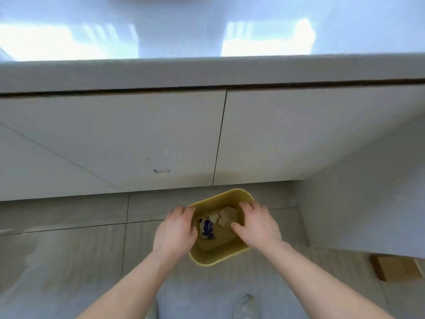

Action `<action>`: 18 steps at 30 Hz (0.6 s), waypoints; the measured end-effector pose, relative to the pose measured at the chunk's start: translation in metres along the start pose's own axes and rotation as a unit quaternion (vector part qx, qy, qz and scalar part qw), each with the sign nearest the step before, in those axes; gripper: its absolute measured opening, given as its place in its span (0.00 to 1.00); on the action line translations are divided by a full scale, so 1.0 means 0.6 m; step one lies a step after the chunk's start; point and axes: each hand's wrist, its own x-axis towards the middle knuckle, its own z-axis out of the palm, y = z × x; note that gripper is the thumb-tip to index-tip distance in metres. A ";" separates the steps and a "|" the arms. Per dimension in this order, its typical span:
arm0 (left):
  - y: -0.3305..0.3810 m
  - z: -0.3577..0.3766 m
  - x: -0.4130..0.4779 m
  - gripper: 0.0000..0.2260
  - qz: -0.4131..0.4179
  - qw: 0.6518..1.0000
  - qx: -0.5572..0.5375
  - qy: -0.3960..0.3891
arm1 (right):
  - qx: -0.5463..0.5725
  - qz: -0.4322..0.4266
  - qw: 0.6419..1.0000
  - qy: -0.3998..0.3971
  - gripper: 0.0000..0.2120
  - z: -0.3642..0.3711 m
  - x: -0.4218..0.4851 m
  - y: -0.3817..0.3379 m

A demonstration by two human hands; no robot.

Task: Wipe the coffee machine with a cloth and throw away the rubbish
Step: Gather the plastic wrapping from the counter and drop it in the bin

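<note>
Bin (218,259): yellow, on floor below counter (207,72), under both hands. Left hand (176,231) and right hand (255,226): grip loose, fingers spread, holding nothing, over opposite rims, likely just released. Rubbish (226,217): crumpled brown paper inside, between the grips. Coffee machine, cloth: unseen.

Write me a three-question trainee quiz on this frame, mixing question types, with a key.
1. True or false: the yellow bin stands on the countertop.
2. What lies inside the bin?
A. only a folded cloth
B. crumpled brownish paper and a blue-and-white wrapper
C. nothing
3. Which hand has its thumb against the brownish paper?

Key:
1. False; it stands on the tiled floor before the white cabinet doors.
2. B.
3. The right hand; the left hand is at the opposite rim.
</note>
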 end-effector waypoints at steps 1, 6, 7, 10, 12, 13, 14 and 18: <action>0.003 -0.018 -0.010 0.20 -0.003 1.000 -0.002 0.002 | 0.008 -0.001 1.000 0.005 0.28 -0.019 -0.012 -0.010; 0.035 -0.121 -0.074 0.19 -0.007 1.000 -0.002 0.029 | 0.021 -0.020 0.999 0.039 0.28 -0.131 -0.068 -0.068; 0.041 -0.143 -0.087 0.20 -0.006 0.999 -0.004 0.039 | 0.022 -0.022 0.998 0.049 0.28 -0.157 -0.077 -0.079; 0.059 -0.211 -0.120 0.22 -0.014 0.998 0.004 0.056 | 0.020 -0.021 0.997 0.067 0.30 -0.230 -0.105 -0.108; 0.070 -0.256 -0.137 0.22 -0.013 0.997 0.018 0.080 | 0.017 -0.026 0.996 0.081 0.31 -0.273 -0.123 -0.124; 0.076 -0.281 -0.143 0.22 -0.011 0.995 0.024 0.093 | 0.012 -0.031 0.995 0.090 0.32 -0.296 -0.131 -0.131; 0.083 -0.308 -0.149 0.22 -0.010 0.994 0.025 0.106 | 0.010 -0.035 0.994 0.099 0.32 -0.320 -0.139 -0.138; 0.100 -0.416 -0.173 0.23 0.000 0.986 0.039 0.160 | 0.001 -0.052 0.990 0.128 0.31 -0.422 -0.162 -0.164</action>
